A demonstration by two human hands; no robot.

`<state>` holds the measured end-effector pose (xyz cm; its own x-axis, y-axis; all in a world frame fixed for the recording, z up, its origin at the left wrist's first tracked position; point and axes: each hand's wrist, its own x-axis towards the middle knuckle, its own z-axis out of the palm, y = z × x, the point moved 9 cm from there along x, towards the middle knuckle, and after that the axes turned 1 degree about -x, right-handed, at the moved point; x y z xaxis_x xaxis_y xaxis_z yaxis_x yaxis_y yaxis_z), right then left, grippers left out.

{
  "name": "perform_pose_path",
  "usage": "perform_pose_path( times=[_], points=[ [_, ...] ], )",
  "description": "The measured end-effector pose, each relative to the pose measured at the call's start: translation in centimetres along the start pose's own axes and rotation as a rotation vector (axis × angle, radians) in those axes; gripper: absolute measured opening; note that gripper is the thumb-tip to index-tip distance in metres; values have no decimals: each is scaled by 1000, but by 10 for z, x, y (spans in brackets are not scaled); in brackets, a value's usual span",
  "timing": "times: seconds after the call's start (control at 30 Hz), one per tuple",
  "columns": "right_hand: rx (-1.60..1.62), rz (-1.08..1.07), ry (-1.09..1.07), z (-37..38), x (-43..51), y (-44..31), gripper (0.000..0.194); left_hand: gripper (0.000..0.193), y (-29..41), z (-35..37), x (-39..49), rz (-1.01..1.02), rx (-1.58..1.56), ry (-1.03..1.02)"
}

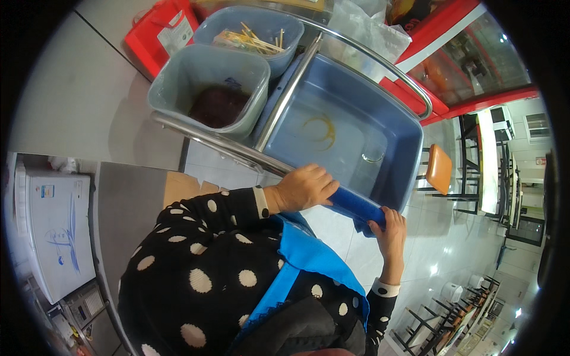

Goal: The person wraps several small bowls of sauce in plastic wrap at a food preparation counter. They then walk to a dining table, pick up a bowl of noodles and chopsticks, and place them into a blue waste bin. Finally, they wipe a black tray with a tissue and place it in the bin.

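A dark blue strip, apparently folded cloth [356, 204], lies along the near rim of a grey-blue plastic tub [343, 133]. My left hand [305, 189] grips its left end beside the metal rail, with the fingers curled over the top. At the other end, my right hand [392, 229] pinches the strip near the tub's near right corner, where a loose fold hangs down outside. Inside the tub are a yellowish-brown ring stain [327, 131] and a little clear liquid. The tub sits in a metal-railed trolley [289, 93].
Left of the tub stand a translucent bin [167, 84] with dark liquid and another bin [207, 22] holding wooden sticks and wrappers. Beyond are a red bag [147, 40], a clear plastic bag [356, 31] and a red-framed display cabinet [472, 100]. An orange-seated chair [438, 169] stands right.
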<state>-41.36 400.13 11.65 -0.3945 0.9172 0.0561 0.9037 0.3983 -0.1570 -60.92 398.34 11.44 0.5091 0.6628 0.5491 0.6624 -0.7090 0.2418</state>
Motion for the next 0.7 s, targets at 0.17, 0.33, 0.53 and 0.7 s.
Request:
perform_pose_path(
  times=[0.17,0.33,0.53,0.7],
  points=[
    [-15,52,-46,2,-28,-12,42,42,8,4,-12,66,-49,-45],
    [-25,150,8,3,-66,-14,40,42,28,7,-16,217,-35,-86],
    [-11,242,42,-1,-109,-39,32,40,48,-10,-22,305,-180,-108],
    [-5,331,126,-11,-152,-55,34,43,69,-14,-29,364,-235,-191]
  ],
)
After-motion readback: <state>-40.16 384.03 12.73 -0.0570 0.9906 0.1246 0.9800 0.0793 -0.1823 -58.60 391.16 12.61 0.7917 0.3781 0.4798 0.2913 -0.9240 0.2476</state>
